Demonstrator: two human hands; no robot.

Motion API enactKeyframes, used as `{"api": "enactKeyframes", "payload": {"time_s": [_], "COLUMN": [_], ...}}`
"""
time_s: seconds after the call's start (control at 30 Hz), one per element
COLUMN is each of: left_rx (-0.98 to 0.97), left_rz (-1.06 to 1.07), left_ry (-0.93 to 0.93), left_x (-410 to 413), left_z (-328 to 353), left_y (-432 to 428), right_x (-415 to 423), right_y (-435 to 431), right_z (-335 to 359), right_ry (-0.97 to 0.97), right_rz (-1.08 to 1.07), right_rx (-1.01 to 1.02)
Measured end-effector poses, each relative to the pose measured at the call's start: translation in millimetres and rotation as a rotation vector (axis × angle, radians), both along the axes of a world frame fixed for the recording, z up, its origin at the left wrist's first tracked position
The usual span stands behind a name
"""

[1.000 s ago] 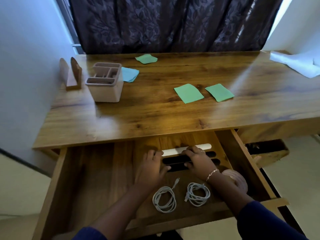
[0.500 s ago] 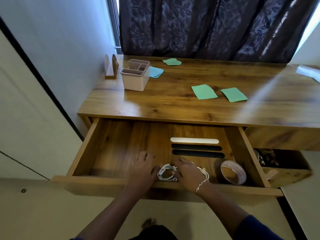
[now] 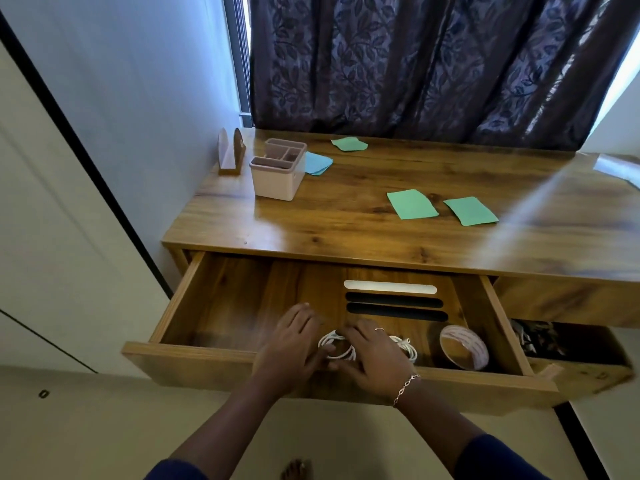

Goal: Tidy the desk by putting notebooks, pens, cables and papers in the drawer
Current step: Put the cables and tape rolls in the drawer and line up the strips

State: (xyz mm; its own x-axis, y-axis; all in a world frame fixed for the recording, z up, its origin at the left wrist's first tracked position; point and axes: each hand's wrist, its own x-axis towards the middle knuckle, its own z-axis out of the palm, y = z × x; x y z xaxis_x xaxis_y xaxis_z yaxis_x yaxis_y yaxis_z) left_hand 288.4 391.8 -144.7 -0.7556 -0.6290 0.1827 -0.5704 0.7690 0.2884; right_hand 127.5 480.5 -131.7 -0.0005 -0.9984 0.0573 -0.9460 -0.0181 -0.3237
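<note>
The wooden drawer (image 3: 180, 306) under the desk stands pulled out. In it lie a white pen (image 3: 389, 287) and two black pens (image 3: 394, 303) side by side. Near the drawer's front lie two coiled white cables (image 3: 334, 348), the second (image 3: 408, 346) partly hidden under my right hand. My left hand (image 3: 291, 344) rests flat in the drawer, its thumb against the left coil. Spread over both coils, my right hand (image 3: 372, 358) touches them. On the desk top lie green papers (image 3: 412, 204) (image 3: 470, 211) (image 3: 349, 144) and a blue one (image 3: 317, 163).
A roll of tape (image 3: 464, 346) stands in the drawer's right end. A pink organiser (image 3: 277, 168) and a wooden stand (image 3: 230, 157) sit at the desk's back left. White paper (image 3: 620, 168) lies at the far right. A second open drawer (image 3: 571, 344) is at right.
Both hands came back from the pens to the cables at the drawer's front. The two coils now lie closer together. My view has pulled back and shifted left.
</note>
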Motion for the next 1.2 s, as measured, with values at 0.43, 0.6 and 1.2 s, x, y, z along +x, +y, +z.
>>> {"api": "enactKeyframes", "payload": {"time_s": [0.43,0.6,1.2], "left_rx": [-0.004,-0.150,-0.321], "left_rz": [-0.178,-0.136,-0.185], "left_ry": [-0.108,-0.174,0.130], "left_x": [-43.3,-61.0,-94.1], "left_z": [1.7,-2.9,12.4], "left_y": [-84.6,-109.6,-136.7], "right_x": [-43.8,-55.0,-67.1], "right_y": [-82.0,-110.3,-159.0], "right_z": [-3.4,-6.0,-5.3], "right_ry": [0.241,0.365,0.359], "right_rz": [-0.028,-0.045,-0.143], "right_rx": [-0.034,-0.024,-0.380]}}
